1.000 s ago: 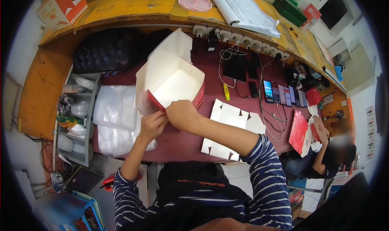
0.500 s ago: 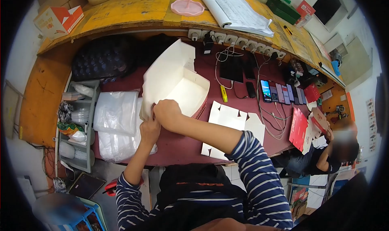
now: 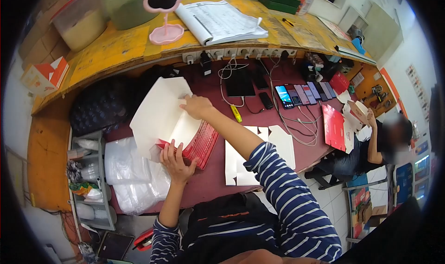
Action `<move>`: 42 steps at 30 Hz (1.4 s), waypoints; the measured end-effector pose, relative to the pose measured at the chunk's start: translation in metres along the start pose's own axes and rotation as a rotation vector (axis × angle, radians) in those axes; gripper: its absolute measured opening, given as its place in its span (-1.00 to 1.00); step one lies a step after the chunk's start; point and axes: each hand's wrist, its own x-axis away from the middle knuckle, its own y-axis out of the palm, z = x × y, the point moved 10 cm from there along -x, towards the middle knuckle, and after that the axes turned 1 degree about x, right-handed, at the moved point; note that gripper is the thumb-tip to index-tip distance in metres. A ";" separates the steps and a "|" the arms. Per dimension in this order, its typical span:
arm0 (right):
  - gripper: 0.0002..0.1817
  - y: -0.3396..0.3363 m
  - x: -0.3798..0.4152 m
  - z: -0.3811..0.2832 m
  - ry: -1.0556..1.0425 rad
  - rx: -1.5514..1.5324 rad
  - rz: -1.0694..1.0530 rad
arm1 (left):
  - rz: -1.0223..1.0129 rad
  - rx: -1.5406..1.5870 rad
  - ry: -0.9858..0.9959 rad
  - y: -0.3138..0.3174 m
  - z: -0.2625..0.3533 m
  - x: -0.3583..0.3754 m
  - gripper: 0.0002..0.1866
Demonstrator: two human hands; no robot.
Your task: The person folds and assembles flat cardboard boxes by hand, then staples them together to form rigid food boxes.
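A cardboard box (image 3: 202, 140), white inside and patterned red outside, stands partly folded on the dark red table with its tall white lid panel raised. Spread fingers of my left hand (image 3: 177, 164) lie against its near end, by a red flap, with the thumb apart. At the far side, my right hand (image 3: 198, 108) grips the box's upper edge, its fingertips bent over into the inside. A flat white cardboard blank (image 3: 278, 148) lies to the right of the box.
Clear plastic bags (image 3: 127, 159) lie left, beside a grey drawer organizer (image 3: 99, 213). Behind are a yellow highlighter (image 3: 236, 114), cables and several phones (image 3: 284, 97). At right another person (image 3: 352, 148) handles red cardboard. A yellow shelf (image 3: 134, 50) carries a pink mirror (image 3: 166, 34) and papers (image 3: 222, 23).
My right hand has moved from the lid's near corner to the box's far edge. My left hand has spread its fingers on the near end, where red now shows. The view has shifted.
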 end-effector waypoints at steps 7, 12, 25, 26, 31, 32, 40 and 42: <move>-0.57 -0.036 0.019 0.005 -0.229 -0.415 0.374 | 0.224 -0.076 0.198 0.018 0.010 0.028 -0.56; -0.71 -0.061 0.088 0.042 -0.284 -0.613 0.825 | 0.221 -0.150 0.166 0.012 0.013 0.025 -0.56; -0.62 0.088 0.344 0.228 0.600 -0.586 1.127 | -0.954 0.641 0.481 0.170 0.209 0.141 -0.35; -0.62 0.093 0.365 0.234 0.622 -0.562 1.151 | -1.083 0.474 0.500 0.183 0.210 0.154 -0.29; -0.76 0.159 0.390 0.251 0.669 -1.087 0.733 | -1.129 0.459 0.422 0.211 0.192 0.171 -0.17; -0.74 0.179 0.384 0.244 0.653 -1.313 0.634 | -0.973 0.463 0.487 0.201 0.192 0.164 -0.42; -0.45 0.201 0.337 0.132 0.479 -1.650 -0.224 | -0.773 0.892 -0.233 0.187 0.178 0.066 -0.71; -0.49 0.192 0.328 0.116 0.401 -2.030 -0.104 | -0.653 1.177 -0.515 0.183 0.177 0.056 -0.69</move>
